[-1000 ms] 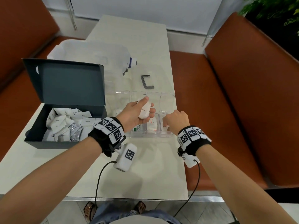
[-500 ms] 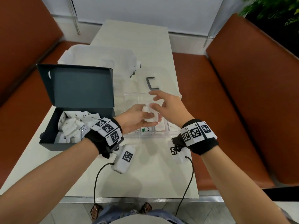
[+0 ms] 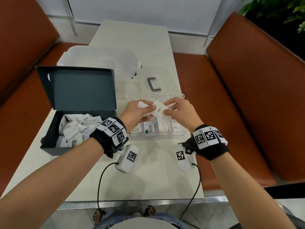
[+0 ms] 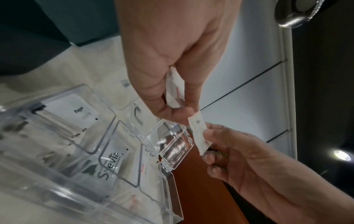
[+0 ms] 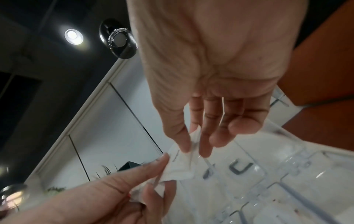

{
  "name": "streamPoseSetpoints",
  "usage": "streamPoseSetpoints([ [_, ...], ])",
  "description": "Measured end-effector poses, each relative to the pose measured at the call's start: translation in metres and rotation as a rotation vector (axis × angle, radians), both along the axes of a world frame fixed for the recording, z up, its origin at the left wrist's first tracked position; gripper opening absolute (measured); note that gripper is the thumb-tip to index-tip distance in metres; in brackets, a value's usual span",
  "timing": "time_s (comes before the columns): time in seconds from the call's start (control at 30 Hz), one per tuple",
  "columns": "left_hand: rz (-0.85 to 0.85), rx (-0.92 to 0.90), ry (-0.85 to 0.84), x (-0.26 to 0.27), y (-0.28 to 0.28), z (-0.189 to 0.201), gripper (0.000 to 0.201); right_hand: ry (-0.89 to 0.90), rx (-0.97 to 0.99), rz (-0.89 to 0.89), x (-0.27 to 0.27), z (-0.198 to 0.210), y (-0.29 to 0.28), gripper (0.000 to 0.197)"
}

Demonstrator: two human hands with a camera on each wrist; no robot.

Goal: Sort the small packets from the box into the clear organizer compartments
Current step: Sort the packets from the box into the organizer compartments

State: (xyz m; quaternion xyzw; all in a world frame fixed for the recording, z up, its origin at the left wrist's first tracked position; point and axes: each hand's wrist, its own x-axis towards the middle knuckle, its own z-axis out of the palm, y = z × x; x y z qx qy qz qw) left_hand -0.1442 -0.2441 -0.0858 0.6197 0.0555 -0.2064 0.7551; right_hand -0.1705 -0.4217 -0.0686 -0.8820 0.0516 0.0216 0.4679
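Observation:
Over the clear organizer [image 3: 179,135], both hands meet. My right hand [image 3: 166,107] pinches one end of a white packet marked Sugar [image 3: 158,110] between thumb and fingers. My left hand [image 3: 148,109] grips a second packet with red print [image 4: 175,89] and touches the other end of the sugar packet [image 4: 199,134]. The front compartments of the organizer [image 4: 134,204] hold a Stevia packet [image 3: 149,129], a red-print one [image 3: 162,126] and a Pepper one [image 4: 80,110]. Left of it stands the open dark box [image 3: 49,147], with several white packets [image 3: 72,129] inside.
A translucent white bin [image 3: 99,58] stands behind the box. A clear lid with a grey handle [image 3: 154,84] lies behind the organizer. Orange benches [image 3: 231,100] flank the narrow table [image 3: 148,182]. Wrist-camera cables hang over its front edge.
My right hand left the organizer's front right corner, crossed to the left hand and pinched the sugar packet. The left hand stayed above the organizer with its packets.

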Motion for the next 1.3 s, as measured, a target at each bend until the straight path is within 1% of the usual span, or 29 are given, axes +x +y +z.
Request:
streamPoseSetpoints([
  [0.07,-0.044,0.042,-0.024,0.000,-0.008,0.002,0.008,-0.034,-0.040,0.022,0.000,0.000,-0.004,0.024],
  [0.17,-0.062,0.078,-0.054,-0.003,-0.023,0.003,0.006,-0.008,0.020,0.056,0.000,0.002,-0.016,0.027],
  [0.2,-0.049,0.073,-0.055,-0.004,-0.028,0.003,0.006,0.000,0.032,0.054,0.001,0.001,-0.021,0.026],
  [0.27,-0.023,0.061,-0.037,-0.005,-0.034,0.003,0.008,-0.010,0.022,-0.006,0.005,-0.001,-0.035,0.024],
  [0.33,-0.016,0.069,-0.008,-0.007,-0.036,0.001,0.012,-0.022,-0.082,-0.098,0.011,-0.009,-0.048,0.024],
  [0.4,-0.007,0.065,0.019,-0.011,-0.034,0.000,0.012,0.021,-0.236,-0.125,0.015,-0.020,-0.056,0.028],
  [0.47,0.006,0.066,0.030,-0.014,-0.031,0.000,0.012,0.088,-0.360,-0.067,0.016,-0.034,-0.055,0.031],
  [0.53,0.018,0.076,0.031,-0.016,-0.028,0.002,0.012,0.126,-0.434,-0.005,0.016,-0.046,-0.049,0.031],
  [0.73,0.042,0.069,0.027,-0.019,-0.018,0.006,0.014,0.184,-0.506,-0.030,0.014,-0.060,-0.034,0.028],
  [0.87,0.049,0.041,0.057,-0.022,-0.014,0.006,0.015,0.164,-0.630,0.008,0.015,-0.060,-0.033,0.027],
  [0.93,0.049,0.021,0.067,-0.023,-0.013,0.006,0.015,0.150,-0.724,0.037,0.014,-0.061,-0.033,0.026],
  [1.07,0.045,0.005,0.080,-0.024,-0.013,0.009,0.016,-0.017,-1.013,0.157,0.013,-0.065,-0.035,0.026],
  [1.1,0.048,-0.001,0.090,-0.023,-0.013,0.009,0.017,-0.016,-1.058,0.173,0.013,-0.065,-0.036,0.025],
  [1.2,0.042,-0.040,0.118,-0.021,-0.010,0.010,0.023,0.099,-1.188,0.211,0.012,-0.064,-0.037,0.020],
  [1.3,0.048,-0.129,0.156,-0.021,-0.006,0.009,0.028,0.125,-1.221,0.209,0.012,-0.064,-0.035,0.018],
])
